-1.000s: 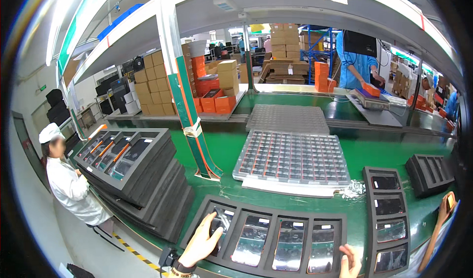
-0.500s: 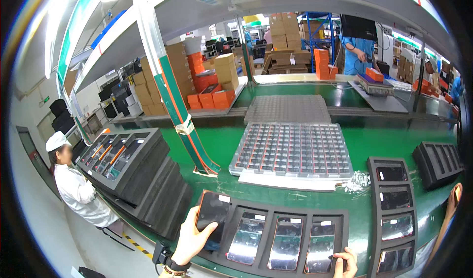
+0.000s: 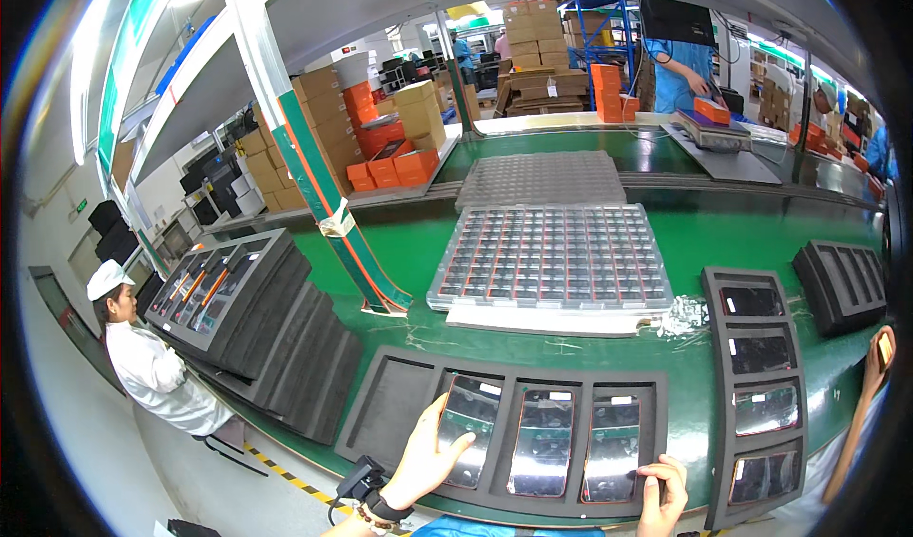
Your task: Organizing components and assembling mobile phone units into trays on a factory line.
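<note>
Near the lower edge of the view, the left hand (image 3: 430,453) lies with fingers spread and relaxed on a glossy dark panel (image 3: 469,429), a phone-shaped part sitting in the second pocket of a dark foam tray (image 3: 380,406); it presses on the panel rather than grips it, thumb lying over the glass. The right hand (image 3: 663,485) rests its curled fingertips on the tray's near rim, closed on nothing. Two more panels (image 3: 543,440) fill the pockets to the right, and the leftmost pocket is bare. To seat the panel well, I would judge it best pressed flat and evenly, palm off the glass, edges square with the pocket walls, while the right hand steadies the tray. A second foam tray (image 3: 715,385) with four panels stands just right. Beyond lies a clear blister tray (image 3: 556,256) of small parts on the green belt (image 3: 723,233). A stack of foam trays (image 3: 276,328) sits at left beside a worker in white (image 3: 143,366).
</note>
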